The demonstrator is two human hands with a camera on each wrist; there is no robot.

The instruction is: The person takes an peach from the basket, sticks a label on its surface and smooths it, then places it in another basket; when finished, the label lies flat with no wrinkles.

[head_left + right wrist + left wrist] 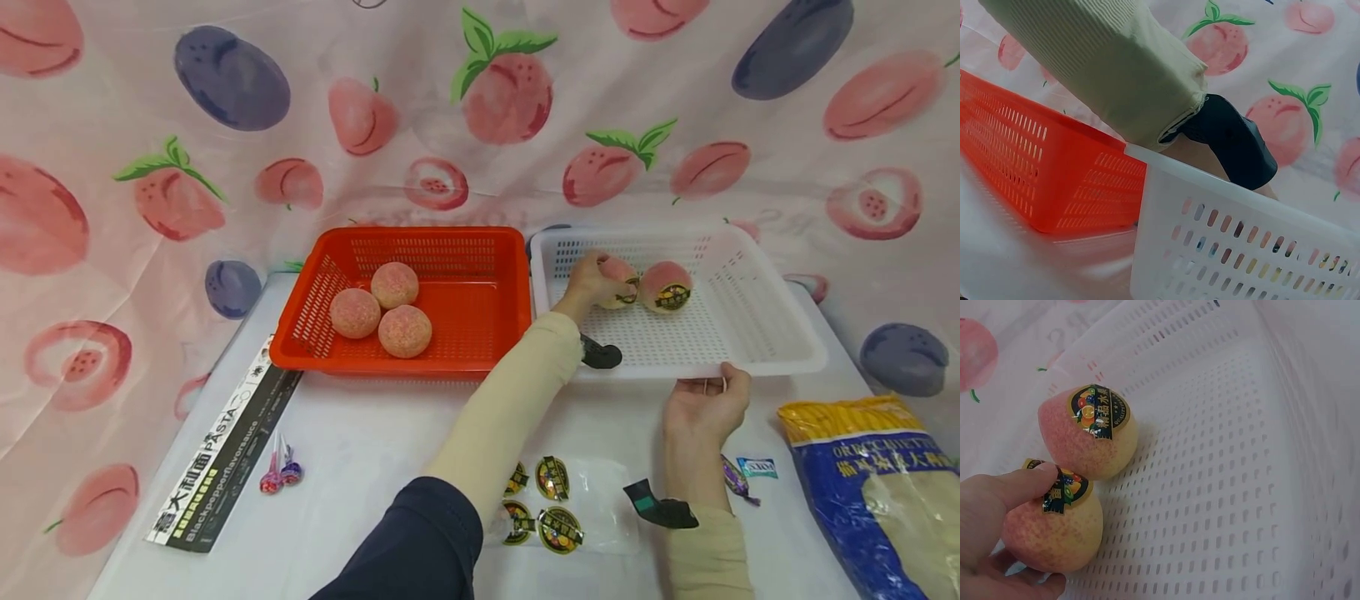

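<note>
Stickered peach (1063,537), gripped by left hand (587,285), sat in white basket (757,312) beside second peach (1094,453); right hand (705,408) gripped rim (645,372)

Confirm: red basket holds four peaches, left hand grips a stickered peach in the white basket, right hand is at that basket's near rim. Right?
Count is off: the red basket holds three peaches, not four, as the head view shows. Rest stands: left hand grips a stickered peach in the white basket, right hand at its near rim.

Head view bright, shadows soft; both wrist views dimmer (left slightly hazy).
</note>
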